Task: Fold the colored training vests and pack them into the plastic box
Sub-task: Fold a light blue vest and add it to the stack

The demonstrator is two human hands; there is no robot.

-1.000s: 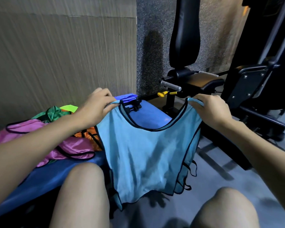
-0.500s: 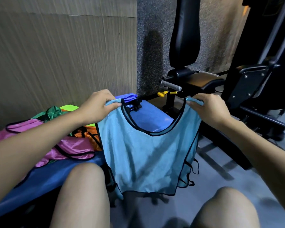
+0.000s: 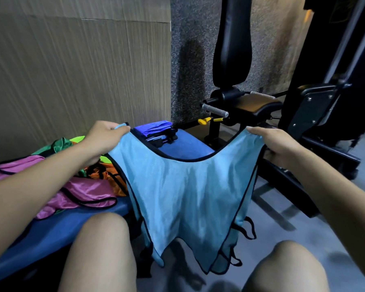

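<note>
Fingers of my left hand (image 3: 102,138) pinch one shoulder strap of the blue vest (image 3: 188,192), and my right hand (image 3: 276,144) grips the other strap, so both hands are closed on cloth. Between them the vest hangs spread wide, its black-trimmed neckline dipping in a curve, its body falling between my knees (image 3: 101,245) toward the floor (image 3: 303,232). Thin black ties dangle off its lower right edge. Under my left arm a pile of loose vests lies on the blue bench (image 3: 57,224): a pink vest (image 3: 84,192) nearest me, an orange vest (image 3: 112,175) just beside the blue one, a green vest (image 3: 57,144) farther back near the wall (image 3: 76,70). Beyond the neckline, a stack of folded dark blue vests (image 3: 156,129) sits at the far end of the bench. A black gym machine (image 3: 240,102) stands to the right, behind my right hand. I cannot see any box in this view.
</note>
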